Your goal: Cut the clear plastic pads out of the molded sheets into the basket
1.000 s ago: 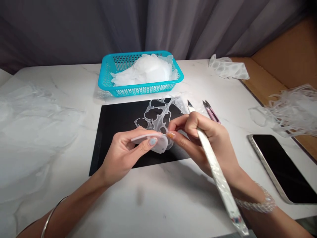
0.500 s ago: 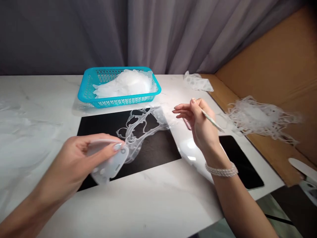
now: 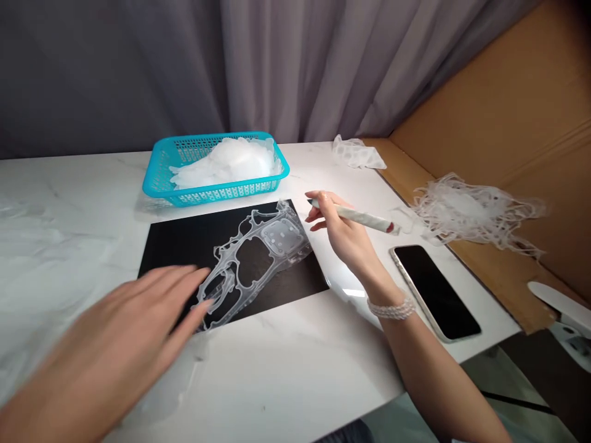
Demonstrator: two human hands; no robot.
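My left hand, partly blurred, reaches over the left end of the black mat with its fingers stretched and thumb apart. Its fingertips are at the edge of a clear, cut-out plastic sheet; whether they touch it I cannot tell. A rounded-square panel with small holes sits in that sheet's upper right. Below the hand lies a faint translucent plastic piece on the table. My right hand, raised beyond the mat's right edge, is closed around a white-handled craft knife, its dark tip pointing left.
Behind the mat stands a turquoise basket of white translucent pieces. A phone lies to the right. Tangled plastic offcuts rest on the cardboard, with another scrap farther back. Translucent sheets cover the left side.
My left hand has let go of the translucent piece, now lower left on the table, and moved to the sheet. The right hand has drawn away rightward with the knife. The view has shifted right.
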